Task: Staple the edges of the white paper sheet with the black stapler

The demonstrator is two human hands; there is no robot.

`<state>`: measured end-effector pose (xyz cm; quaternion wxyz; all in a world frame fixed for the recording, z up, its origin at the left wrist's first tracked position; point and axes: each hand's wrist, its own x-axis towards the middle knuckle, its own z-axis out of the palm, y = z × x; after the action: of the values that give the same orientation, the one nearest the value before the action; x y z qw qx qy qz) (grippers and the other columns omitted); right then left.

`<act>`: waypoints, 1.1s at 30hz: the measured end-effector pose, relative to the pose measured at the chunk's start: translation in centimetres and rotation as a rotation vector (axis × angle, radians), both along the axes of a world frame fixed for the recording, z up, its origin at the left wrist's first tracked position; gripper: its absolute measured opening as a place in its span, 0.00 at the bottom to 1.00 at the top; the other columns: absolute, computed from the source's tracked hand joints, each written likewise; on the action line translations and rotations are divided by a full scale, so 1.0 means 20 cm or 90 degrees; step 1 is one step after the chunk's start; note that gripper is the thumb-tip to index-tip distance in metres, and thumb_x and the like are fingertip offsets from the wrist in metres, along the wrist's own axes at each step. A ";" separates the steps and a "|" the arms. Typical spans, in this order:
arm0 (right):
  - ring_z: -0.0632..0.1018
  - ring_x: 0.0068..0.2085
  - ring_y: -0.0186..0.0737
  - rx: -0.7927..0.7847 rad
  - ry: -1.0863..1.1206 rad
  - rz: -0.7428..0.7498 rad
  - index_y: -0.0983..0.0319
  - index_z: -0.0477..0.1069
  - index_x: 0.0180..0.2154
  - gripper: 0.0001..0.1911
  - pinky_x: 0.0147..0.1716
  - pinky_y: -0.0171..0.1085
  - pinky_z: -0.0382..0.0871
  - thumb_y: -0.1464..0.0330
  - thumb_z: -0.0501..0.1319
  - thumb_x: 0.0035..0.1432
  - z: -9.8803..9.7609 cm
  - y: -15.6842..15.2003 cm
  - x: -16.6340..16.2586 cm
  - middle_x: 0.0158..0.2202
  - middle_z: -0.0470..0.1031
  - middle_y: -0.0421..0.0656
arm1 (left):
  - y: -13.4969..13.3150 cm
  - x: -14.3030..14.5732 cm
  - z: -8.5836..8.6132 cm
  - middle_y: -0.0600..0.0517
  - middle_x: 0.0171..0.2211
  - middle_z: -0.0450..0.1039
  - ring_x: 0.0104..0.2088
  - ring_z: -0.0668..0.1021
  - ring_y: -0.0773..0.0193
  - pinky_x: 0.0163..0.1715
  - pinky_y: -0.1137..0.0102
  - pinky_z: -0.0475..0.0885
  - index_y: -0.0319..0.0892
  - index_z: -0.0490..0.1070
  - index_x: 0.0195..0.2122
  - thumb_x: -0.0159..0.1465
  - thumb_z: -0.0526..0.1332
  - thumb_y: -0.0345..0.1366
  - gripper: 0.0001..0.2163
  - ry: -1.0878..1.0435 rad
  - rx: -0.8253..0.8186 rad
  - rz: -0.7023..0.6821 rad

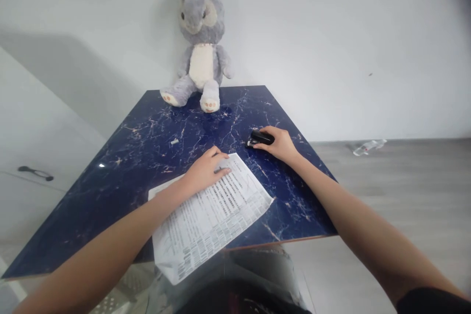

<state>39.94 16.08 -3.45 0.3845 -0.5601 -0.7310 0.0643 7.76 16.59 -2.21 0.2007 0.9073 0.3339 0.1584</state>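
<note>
A black stapler (262, 137) is in my right hand (278, 144), thumb below and fingers over its top, at the right side of the table. My left hand (206, 169) rests on the upper edge of a printed sheet of paper (221, 211), fingers apart, holding nothing. The paper lies slanted, and its lower corner hangs past the table's front edge. Whether there is more than one sheet I cannot tell. A gap of bare table separates the stapler from the paper.
The table (154, 132) has a dark blue marbled top. A small pale strip (174, 142) lies on it, beyond my left hand. At the back sits a grey plush rabbit (201, 61) against the wall. Clear plastic (369, 146) lies on the floor to the right.
</note>
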 end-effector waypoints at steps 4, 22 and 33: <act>0.82 0.42 0.50 -0.038 0.048 0.021 0.60 0.77 0.46 0.24 0.46 0.48 0.75 0.52 0.72 0.55 0.02 -0.01 0.02 0.43 0.82 0.48 | 0.07 -0.06 0.03 0.47 0.53 0.72 0.46 0.78 0.60 0.55 0.60 0.74 0.44 0.76 0.55 0.72 0.59 0.38 0.14 -0.052 -0.037 -0.030; 0.80 0.40 0.46 -0.040 0.024 0.022 0.57 0.79 0.48 0.17 0.42 0.47 0.75 0.55 0.68 0.63 0.04 -0.01 0.02 0.42 0.81 0.45 | 0.08 -0.11 -0.01 0.48 0.62 0.70 0.56 0.71 0.51 0.59 0.51 0.62 0.56 0.69 0.66 0.75 0.54 0.36 0.20 0.100 0.080 -0.112; 0.80 0.39 0.44 -0.061 0.024 -0.013 0.56 0.80 0.47 0.17 0.38 0.43 0.73 0.54 0.70 0.61 0.02 -0.01 0.04 0.40 0.80 0.43 | 0.12 -0.15 0.06 0.44 0.67 0.63 0.66 0.67 0.39 0.64 0.43 0.63 0.53 0.68 0.65 0.72 0.56 0.36 0.20 0.039 0.176 0.398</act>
<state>40.73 15.95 -3.04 0.3711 -0.5839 -0.7142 0.1061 4.76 18.97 -1.04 0.0078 0.7838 0.5772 0.2287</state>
